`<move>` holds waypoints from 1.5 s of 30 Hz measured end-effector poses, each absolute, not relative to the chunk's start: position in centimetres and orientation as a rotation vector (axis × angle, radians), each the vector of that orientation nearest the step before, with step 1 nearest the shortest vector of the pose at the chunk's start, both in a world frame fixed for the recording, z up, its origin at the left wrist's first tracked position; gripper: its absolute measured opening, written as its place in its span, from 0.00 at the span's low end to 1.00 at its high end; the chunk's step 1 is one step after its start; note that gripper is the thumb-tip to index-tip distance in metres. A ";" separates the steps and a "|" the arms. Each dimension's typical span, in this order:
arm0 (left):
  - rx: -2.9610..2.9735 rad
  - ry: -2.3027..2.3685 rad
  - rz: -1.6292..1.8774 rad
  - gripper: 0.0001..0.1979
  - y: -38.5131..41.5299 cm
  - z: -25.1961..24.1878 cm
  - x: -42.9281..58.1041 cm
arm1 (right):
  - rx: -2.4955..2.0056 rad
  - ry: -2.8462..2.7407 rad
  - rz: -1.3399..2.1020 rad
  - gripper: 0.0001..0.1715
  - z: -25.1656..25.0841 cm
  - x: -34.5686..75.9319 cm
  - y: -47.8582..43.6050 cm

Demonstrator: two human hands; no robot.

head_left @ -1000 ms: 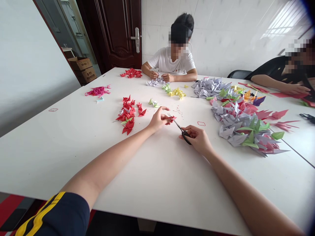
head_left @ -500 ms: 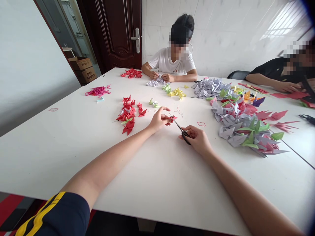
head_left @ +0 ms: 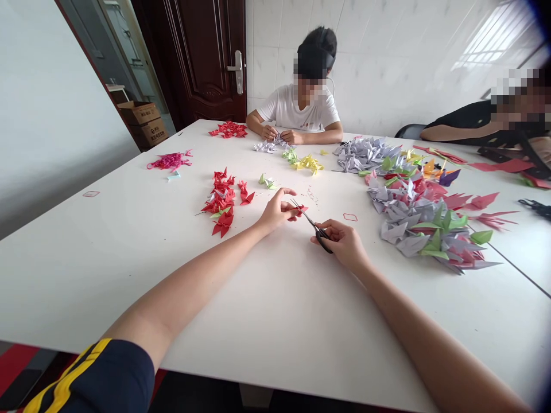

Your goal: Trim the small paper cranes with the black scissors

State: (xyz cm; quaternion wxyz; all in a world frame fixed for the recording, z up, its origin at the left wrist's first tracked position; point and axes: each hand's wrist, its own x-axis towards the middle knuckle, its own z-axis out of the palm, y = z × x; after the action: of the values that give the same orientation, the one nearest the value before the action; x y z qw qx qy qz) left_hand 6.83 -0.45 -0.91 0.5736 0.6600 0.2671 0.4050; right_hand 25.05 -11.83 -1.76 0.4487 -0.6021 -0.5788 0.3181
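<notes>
Between the fingers of my left hand is a small red paper piece, its tip sticking out to the right. My right hand grips black-handled scissors, whose blades point up and left and meet the red paper. Left of my left hand lies a pile of red folded paper pieces with a green one among them. Just beyond my hands are a green and white folded piece and tiny red paper scraps on the table.
A large heap of grey, pink and green folded paper covers the right side of the white table. Across sits a person in white; another person in black is at the right. Farther back are magenta, red and yellow piles.
The view has shifted slightly. The person at the right has drawn a hand back from the red paper strips. My hands keep nearly the same pose.
</notes>
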 end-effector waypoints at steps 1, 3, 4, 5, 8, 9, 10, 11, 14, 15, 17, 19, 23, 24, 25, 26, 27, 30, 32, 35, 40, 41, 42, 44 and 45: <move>1.547 0.629 0.949 0.25 -0.4 -0.9 6.8 | -1.491 -1.433 0.786 0.25 -1.8 25.1 -11.8; 1.547 0.633 0.949 0.25 -0.4 -1.0 6.8 | -1.494 -1.434 0.784 0.25 -1.8 25.1 -11.7; 1.547 0.630 0.950 0.25 -0.3 -1.1 6.8 | -1.495 -1.434 0.786 0.25 -1.8 25.1 -11.7; 1.547 0.626 0.951 0.25 -0.3 -1.1 6.8 | -1.495 -1.435 0.789 0.25 -1.8 25.1 -11.7; 1.546 0.612 0.953 0.25 -0.2 -1.2 6.8 | -1.496 -1.434 0.794 0.25 -1.8 25.1 -11.8; 1.545 0.612 0.953 0.25 -0.2 -1.2 6.8 | -1.497 -1.434 0.791 0.25 -1.8 25.0 -11.8; 1.545 0.614 0.952 0.24 -0.2 -1.2 6.8 | -1.500 -1.435 0.784 0.25 -1.8 25.0 -11.8; 1.546 0.617 0.950 0.24 -0.3 -1.2 6.8 | -1.503 -1.438 0.777 0.25 -1.8 24.9 -11.9; 1.559 0.622 0.940 0.23 -0.3 -1.1 6.8 | -1.514 -1.452 0.760 0.24 -1.6 24.7 -12.0; 1.567 0.621 0.935 0.22 -0.3 -1.1 6.8 | -1.515 -1.454 0.758 0.24 -1.6 24.6 -12.1; 1.581 0.616 0.925 0.22 -0.3 -1.1 6.8 | -1.514 -1.456 0.761 0.24 -1.5 24.6 -12.2; 1.587 0.606 0.920 0.22 -0.3 -1.2 6.9 | -1.511 -1.455 0.767 0.23 -1.4 24.5 -12.2; 1.576 0.591 0.929 0.23 -0.2 -1.3 6.9 | -1.494 -1.445 0.792 0.23 -1.5 24.7 -12.1; 1.574 0.591 0.928 0.23 -0.2 -1.3 6.9 | -1.488 -1.444 0.798 0.23 -1.6 24.7 -12.0; 1.573 0.593 0.927 0.24 -0.2 -1.3 6.9 | -1.483 -1.443 0.804 0.23 -1.6 24.8 -12.0; 1.574 0.594 0.924 0.24 -0.2 -1.3 6.9 | -1.479 -1.443 0.808 0.23 -1.7 24.8 -11.9; 1.576 0.596 0.924 0.24 -0.3 -1.3 6.9 | -1.475 -1.444 0.811 0.23 -1.7 24.8 -11.9; 1.577 0.605 0.923 0.24 -0.3 -1.2 6.9 | -1.469 -1.445 0.814 0.25 -1.8 24.9 -11.8; 1.574 0.611 0.921 0.24 -0.4 -1.1 6.8 | -1.468 -1.444 0.816 0.26 -1.8 24.9 -11.8; 1.575 0.616 0.917 0.24 -0.4 -1.0 6.8 | -1.466 -1.444 0.811 0.26 -1.7 24.9 -11.8; 1.580 0.614 0.920 0.24 -0.4 -1.1 6.8 | -1.481 -1.454 0.790 0.29 -1.7 24.8 -11.9; 1.582 0.615 0.919 0.24 -0.4 -1.1 6.8 | -1.482 -1.453 0.787 0.29 -1.7 24.8 -11.9; 1.585 0.616 0.916 0.24 -0.3 -1.1 6.8 | -1.482 -1.452 0.783 0.29 -1.6 24.8 -11.9; 1.593 0.620 0.911 0.24 -0.3 -1.2 6.8 | -1.483 -1.449 0.780 0.28 -1.6 24.8 -11.9; 1.596 0.621 0.908 0.24 -0.3 -1.2 6.8 | -1.487 -1.448 0.782 0.28 -1.6 24.8 -11.9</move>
State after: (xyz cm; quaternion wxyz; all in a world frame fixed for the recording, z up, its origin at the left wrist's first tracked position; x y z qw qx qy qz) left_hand 6.84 -0.31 -1.16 0.5660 0.6788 0.2642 0.3860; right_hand 24.75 -11.89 -1.55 0.4456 -0.6000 -0.5846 0.3157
